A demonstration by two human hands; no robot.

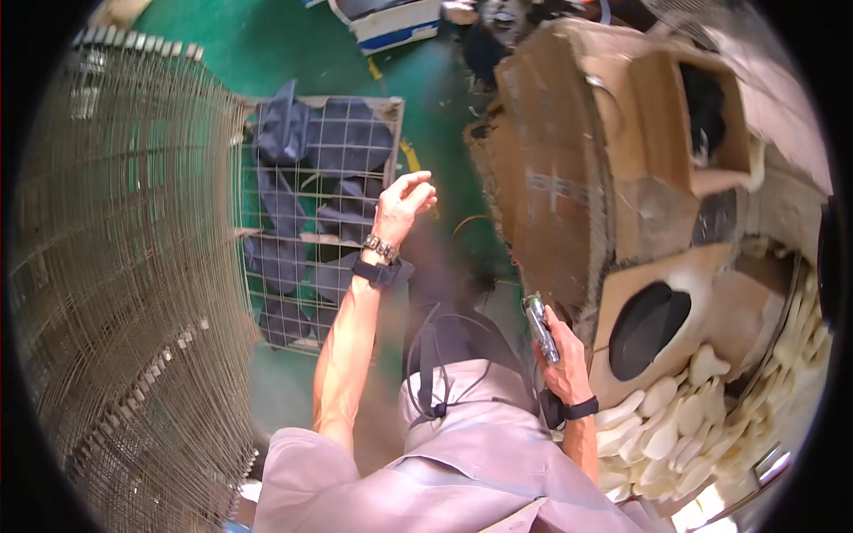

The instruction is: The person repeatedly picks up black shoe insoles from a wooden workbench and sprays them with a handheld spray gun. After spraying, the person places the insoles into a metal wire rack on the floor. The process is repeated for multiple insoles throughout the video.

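Observation:
My left hand (pixel 404 209) is raised in front of me beside the right edge of a wire-mesh rack (pixel 311 240). Its fingers are loosely bent, with nothing seen between them. Dark blue limp pieces (pixel 355 133) lie at the mesh, some bulging past its wires. Down by my right hip, my right hand (pixel 567 362) is wrapped round a small silver cylindrical tool (pixel 540 329) with a greenish end; its exact kind does not show. That tool points away from me, close to the cardboard at the right.
Tall stacked wire racks (pixel 142 231) fill the left side. Cardboard boxes (pixel 551 178) rise at the right, with a black oval piece (pixel 649 329) on one. Cream-coloured flat, rounded pieces (pixel 675 426) are piled nearby. A blue-and-white box (pixel 395 31) stands farther ahead on the green floor (pixel 258 53).

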